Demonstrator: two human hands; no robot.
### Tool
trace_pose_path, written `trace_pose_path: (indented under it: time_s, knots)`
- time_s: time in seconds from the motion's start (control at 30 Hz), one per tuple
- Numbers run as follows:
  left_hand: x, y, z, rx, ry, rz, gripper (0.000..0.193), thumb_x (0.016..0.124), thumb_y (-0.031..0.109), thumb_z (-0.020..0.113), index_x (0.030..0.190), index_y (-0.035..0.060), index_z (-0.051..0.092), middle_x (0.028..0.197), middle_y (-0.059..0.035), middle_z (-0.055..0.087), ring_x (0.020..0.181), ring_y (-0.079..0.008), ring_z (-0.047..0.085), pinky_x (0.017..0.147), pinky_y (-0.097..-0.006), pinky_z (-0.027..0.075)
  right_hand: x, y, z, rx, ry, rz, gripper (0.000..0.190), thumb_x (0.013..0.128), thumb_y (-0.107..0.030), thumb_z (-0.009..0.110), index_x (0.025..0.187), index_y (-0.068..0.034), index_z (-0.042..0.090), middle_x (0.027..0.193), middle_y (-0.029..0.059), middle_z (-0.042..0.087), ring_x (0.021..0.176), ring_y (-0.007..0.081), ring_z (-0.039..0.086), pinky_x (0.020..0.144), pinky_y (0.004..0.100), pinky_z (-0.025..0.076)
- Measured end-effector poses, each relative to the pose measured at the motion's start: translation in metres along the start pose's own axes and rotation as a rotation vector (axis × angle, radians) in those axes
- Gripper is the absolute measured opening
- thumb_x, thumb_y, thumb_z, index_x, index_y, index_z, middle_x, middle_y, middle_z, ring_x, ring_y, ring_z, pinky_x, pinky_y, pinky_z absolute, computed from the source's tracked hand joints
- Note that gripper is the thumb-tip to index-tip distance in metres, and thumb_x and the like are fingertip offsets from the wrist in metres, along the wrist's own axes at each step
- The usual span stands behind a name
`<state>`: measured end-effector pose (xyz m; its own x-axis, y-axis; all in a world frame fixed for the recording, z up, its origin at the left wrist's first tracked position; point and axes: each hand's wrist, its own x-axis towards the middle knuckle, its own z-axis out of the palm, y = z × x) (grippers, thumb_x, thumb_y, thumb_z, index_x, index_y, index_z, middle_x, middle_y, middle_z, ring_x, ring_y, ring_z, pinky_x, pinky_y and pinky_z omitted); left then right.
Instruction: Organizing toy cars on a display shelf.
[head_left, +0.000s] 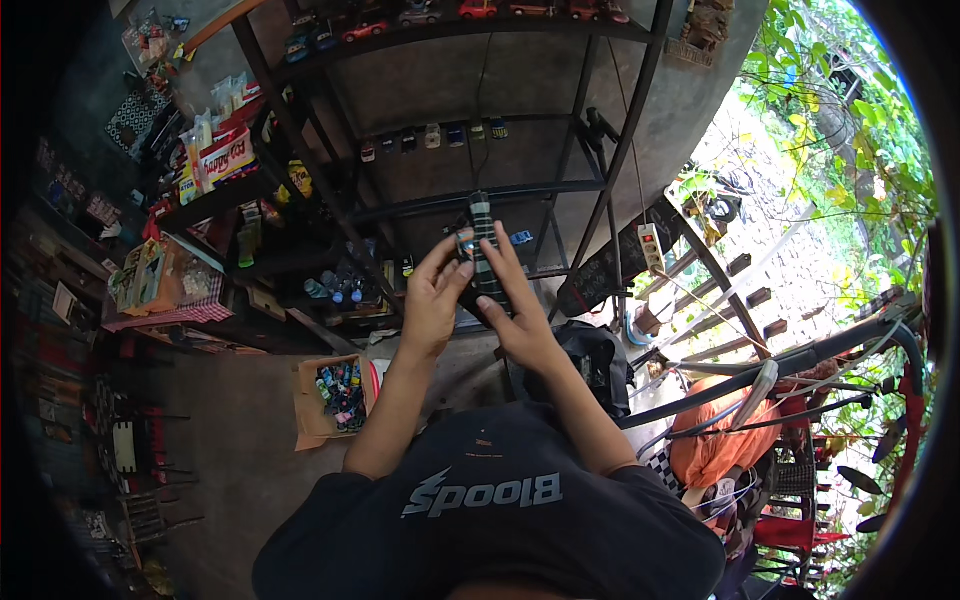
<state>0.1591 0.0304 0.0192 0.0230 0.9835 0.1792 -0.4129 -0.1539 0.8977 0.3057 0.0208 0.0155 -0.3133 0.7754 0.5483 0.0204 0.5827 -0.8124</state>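
My left hand holds a small toy car, partly hidden by its fingers. My right hand grips a dark striped cloth, which lies against the car's side. Both hands are close together in front of a dark metal shelf rack. Beyond them, a row of small toy cars stands on a middle shelf, and a blue toy car sits lower, just right of my fingers.
A cardboard box of toy cars stands on the floor at lower left. More cars line the top shelf. A power strip hangs at right, a black bag is beside my right forearm, and a bicycle-like frame stands farther right.
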Motion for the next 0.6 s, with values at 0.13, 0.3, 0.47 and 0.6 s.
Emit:
trace_pose_path:
  time_s: [0.13, 0.3, 0.47, 0.6]
  knots:
    - [-0.006, -0.005, -0.003, 0.031, -0.059, -0.097, 0.048, 0.093, -0.001, 0.057, 0.138, -0.0088, 0.042, 0.132, -0.0136, 0.055, 0.121, -0.0159, 0.054, 0.101, -0.0259, 0.043, 0.008, 0.009, -0.012, 0.078, -0.005, 0.027, 0.068, 0.087, 0.0, 0.056, 0.15, -0.007, 0.031, 0.16, 0.0173, 0.014, 0.148, 0.0319, 0.016, 0.117, 0.0403, 0.016]
    - [-0.003, -0.003, 0.002, 0.008, -0.045, -0.042, 0.042, 0.09, -0.006, 0.058, 0.131, -0.0048, 0.048, 0.125, -0.0095, 0.055, 0.118, -0.0144, 0.053, 0.101, -0.0269, 0.042, 0.003, 0.015, -0.005, 0.115, 0.041, 0.055, 0.068, 0.088, -0.002, 0.056, 0.15, -0.006, 0.03, 0.16, 0.0173, 0.018, 0.148, 0.03, 0.018, 0.117, 0.039, 0.017]
    - [0.005, -0.001, 0.001, -0.095, 0.157, 0.081, 0.041, 0.085, -0.011, 0.061, 0.121, -0.0008, 0.044, 0.114, -0.0093, 0.053, 0.107, -0.0146, 0.057, 0.095, -0.026, 0.047, -0.009, 0.014, 0.004, 0.248, 0.062, 0.255, 0.066, 0.089, -0.004, 0.057, 0.149, -0.002, 0.031, 0.153, 0.0152, 0.034, 0.142, 0.0238, 0.03, 0.116, 0.035, 0.021]
    - [0.001, -0.021, 0.008, -0.026, 0.221, 0.17, 0.047, 0.084, -0.01, 0.065, 0.124, -0.001, 0.043, 0.109, -0.0084, 0.053, 0.103, -0.0133, 0.057, 0.089, -0.025, 0.049, -0.01, 0.029, 0.004, 0.472, 0.206, 0.339, 0.062, 0.09, -0.007, 0.06, 0.147, -0.001, 0.034, 0.148, 0.0134, 0.039, 0.136, 0.0207, 0.037, 0.114, 0.0327, 0.025]
